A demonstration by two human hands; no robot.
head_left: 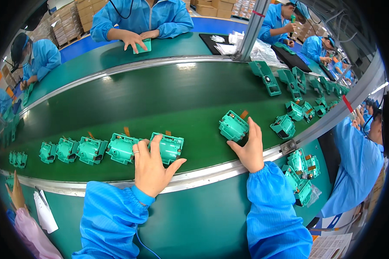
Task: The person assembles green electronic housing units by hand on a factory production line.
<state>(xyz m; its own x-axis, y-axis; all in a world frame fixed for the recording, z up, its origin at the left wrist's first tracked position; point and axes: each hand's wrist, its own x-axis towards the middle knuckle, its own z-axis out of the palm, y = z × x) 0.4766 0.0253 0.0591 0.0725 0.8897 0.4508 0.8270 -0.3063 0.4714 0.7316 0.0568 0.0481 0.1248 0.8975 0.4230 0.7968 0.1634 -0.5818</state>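
Note:
My left hand (pixel 153 170) is spread over the near edge of the dark green belt. Its fingertips rest at a teal plastic housing (pixel 172 149) with an orange ribbon tab, and the thumb sticks out sideways. Directly left of it, partly behind the fingers, is another such housing (pixel 120 148). Farther right, my right hand (pixel 250 149) has thumb and fingers around the lower right corner of a single tilted housing (pixel 232 125), which also carries an orange tab. Both hands come from blue sleeves.
More housings (pixel 92 150) line the belt (pixel 160 95) leftward. Open teal shells (pixel 266 77) and housings (pixel 283 126) sit at right. A metal rail (pixel 203 175) borders the belt; an upright post (pixel 333 121) stands right. Housings (pixel 297 162) lie beside it. Co-workers (pixel 142 19) sit opposite; another's hand (pixel 17 192) is left.

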